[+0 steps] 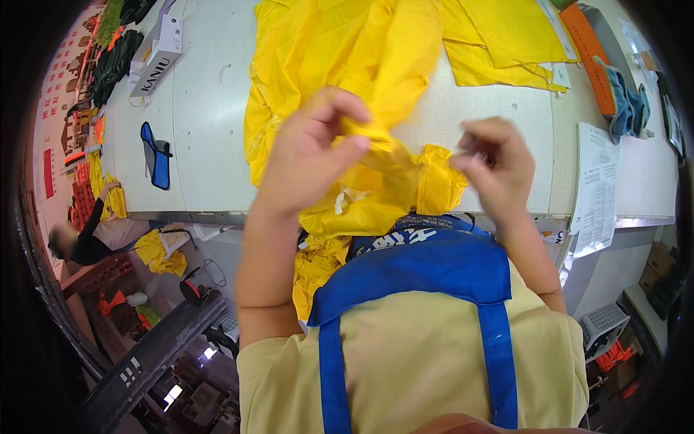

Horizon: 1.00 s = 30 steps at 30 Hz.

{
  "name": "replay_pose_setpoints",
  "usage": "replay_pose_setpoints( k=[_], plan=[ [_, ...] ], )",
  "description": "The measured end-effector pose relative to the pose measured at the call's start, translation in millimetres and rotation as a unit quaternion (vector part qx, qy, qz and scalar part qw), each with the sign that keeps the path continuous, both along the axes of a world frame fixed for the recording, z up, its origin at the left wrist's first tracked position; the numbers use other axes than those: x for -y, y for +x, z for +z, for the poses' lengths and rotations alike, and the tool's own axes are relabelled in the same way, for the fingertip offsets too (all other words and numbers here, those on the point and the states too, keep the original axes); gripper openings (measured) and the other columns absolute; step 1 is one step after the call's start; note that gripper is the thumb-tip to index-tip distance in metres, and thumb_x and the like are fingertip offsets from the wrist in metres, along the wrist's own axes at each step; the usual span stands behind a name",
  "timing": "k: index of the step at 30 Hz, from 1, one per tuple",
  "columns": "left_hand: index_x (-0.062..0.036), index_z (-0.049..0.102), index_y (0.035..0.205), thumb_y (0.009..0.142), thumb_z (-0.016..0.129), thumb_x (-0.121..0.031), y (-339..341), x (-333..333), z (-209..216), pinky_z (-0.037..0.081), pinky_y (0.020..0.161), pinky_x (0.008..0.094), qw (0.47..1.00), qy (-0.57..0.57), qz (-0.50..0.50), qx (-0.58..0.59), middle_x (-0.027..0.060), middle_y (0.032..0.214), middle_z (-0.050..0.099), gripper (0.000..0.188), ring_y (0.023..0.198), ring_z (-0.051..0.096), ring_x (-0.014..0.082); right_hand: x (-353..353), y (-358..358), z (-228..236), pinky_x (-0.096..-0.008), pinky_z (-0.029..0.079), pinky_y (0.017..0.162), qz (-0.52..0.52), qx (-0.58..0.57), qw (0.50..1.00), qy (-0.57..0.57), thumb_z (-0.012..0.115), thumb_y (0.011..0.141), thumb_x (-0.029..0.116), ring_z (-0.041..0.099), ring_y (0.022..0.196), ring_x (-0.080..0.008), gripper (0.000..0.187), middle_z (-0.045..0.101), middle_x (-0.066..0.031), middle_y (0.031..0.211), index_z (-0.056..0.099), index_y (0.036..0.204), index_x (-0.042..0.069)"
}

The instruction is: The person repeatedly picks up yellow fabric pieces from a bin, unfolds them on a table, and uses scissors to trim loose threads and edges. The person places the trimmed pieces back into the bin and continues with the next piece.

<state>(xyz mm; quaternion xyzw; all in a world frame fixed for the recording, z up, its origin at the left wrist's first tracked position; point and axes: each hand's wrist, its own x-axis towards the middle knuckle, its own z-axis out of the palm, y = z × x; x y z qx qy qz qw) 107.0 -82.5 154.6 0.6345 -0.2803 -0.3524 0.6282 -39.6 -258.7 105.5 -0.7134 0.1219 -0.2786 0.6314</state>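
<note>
A large yellow garment (340, 58) of thin, crinkled fabric lies across the white table and hangs over its near edge. My left hand (311, 148) pinches a gathered fold of it between thumb and fingers. A small white tag (340, 202) shows on the bunched cloth below that hand. To the right, my right hand (500, 163) is blurred, its fingers curled into a pinch beside a short yellow flap (439, 181). Whether anything sits in those right fingertips is too blurred to make out. More yellow cloth (322, 264) is bunched under the table edge, against my blue apron (412, 271).
Flat yellow pieces (506, 43) lie at the far right, near an orange box (587, 54) and blue-grey cloth (629, 105). Printed sheets (596, 177) overhang the right edge. Leftward are a blue-and-black pouch (155, 155) and white carton (159, 58). Another person (94, 235) works at far left.
</note>
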Motion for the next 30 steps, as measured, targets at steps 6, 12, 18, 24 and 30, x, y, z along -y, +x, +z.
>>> replay_pose_setpoints(
  k=[6, 12, 18, 24, 30],
  plan=[
    [-0.0123, 0.040, 0.086, 0.072, 0.054, -0.001, 44, -33, 15, 0.040, 0.079, 0.0305, 0.965, -0.232, 0.047, -0.115, 0.0028, 0.081, 0.044, 0.022, 0.085, 0.046, 0.0188, 32, 36, -74, -0.0192, 0.030, 0.048, 0.063, -0.173, 0.905, 0.383, 0.047, 0.096, 0.024, 0.042, 0.055, -0.0057, 0.025, 0.054, 0.0002, 0.072, 0.056, 0.109, 0.005],
    [-0.0144, 0.037, 0.082, 0.069, 0.052, -0.004, 44, -38, 4, 0.035, 0.081, 0.0303, 0.944, -0.286, 0.033, -0.162, 0.0008, 0.076, 0.036, 0.023, 0.081, 0.040, 0.0171, -1, 94, -60, -0.0209, 0.037, 0.048, 0.024, -0.161, 0.771, 0.616, 0.035, 0.100, 0.031, 0.047, 0.053, -0.0102, 0.036, 0.063, -0.0135, 0.105, 0.048, 0.121, 0.005],
    [-0.0121, 0.044, 0.087, 0.073, 0.051, -0.005, 40, 0, -3, 0.038, 0.084, 0.0353, 0.929, -0.322, 0.140, -0.119, 0.0042, 0.083, 0.046, 0.017, 0.089, 0.048, 0.0221, -6, 66, -55, -0.0190, 0.031, 0.045, 0.244, 0.024, 0.839, 0.485, 0.042, 0.096, 0.039, 0.035, 0.046, -0.0053, 0.045, 0.058, -0.0143, 0.117, 0.047, 0.123, 0.003],
    [-0.0072, 0.051, 0.087, 0.085, 0.045, 0.001, 63, 86, -13, 0.046, 0.069, 0.0296, 0.939, -0.253, 0.232, 0.029, 0.0010, 0.080, 0.053, 0.010, 0.072, 0.052, 0.0152, 20, 37, -44, -0.0163, 0.028, 0.046, 0.075, -0.062, 0.975, 0.199, 0.060, 0.086, 0.015, 0.032, 0.050, 0.0013, 0.032, 0.063, -0.0066, 0.109, 0.057, 0.116, 0.005],
    [-0.0078, 0.065, 0.095, 0.082, 0.053, -0.017, 140, 40, -110, 0.044, 0.085, 0.0360, 0.831, 0.327, 0.136, 0.429, 0.0144, 0.104, 0.060, 0.020, 0.098, 0.056, 0.0295, 36, -55, -168, -0.0318, 0.048, 0.072, 0.038, -0.412, 0.901, -0.129, 0.066, 0.077, 0.017, 0.060, 0.080, -0.0225, 0.033, 0.065, -0.0148, 0.093, 0.062, 0.105, 0.000]
  ],
)
